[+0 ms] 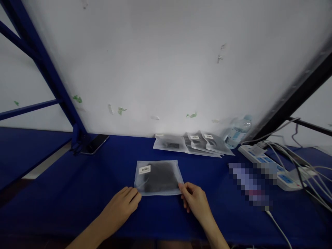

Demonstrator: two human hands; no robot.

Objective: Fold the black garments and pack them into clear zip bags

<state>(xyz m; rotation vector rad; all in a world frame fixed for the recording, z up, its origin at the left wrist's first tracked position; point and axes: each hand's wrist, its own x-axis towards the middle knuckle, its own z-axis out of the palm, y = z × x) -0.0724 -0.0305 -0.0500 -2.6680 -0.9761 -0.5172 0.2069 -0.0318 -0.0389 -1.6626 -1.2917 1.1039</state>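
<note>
A frosted plastic bag with something dark inside lies flat on the blue table, a barcode label at its upper left. At its lower left corner is my left hand, fingers curled together, the fingertips partly hidden. My right hand pinches the bag's lower right edge between thumb and index finger, the other fingers curled under.
Several similar bags overlap along the wall, beside a clear bottle. A black phone lies at the back left. On the right are a blurred-out device with a white cable and a power strip with tangled cords.
</note>
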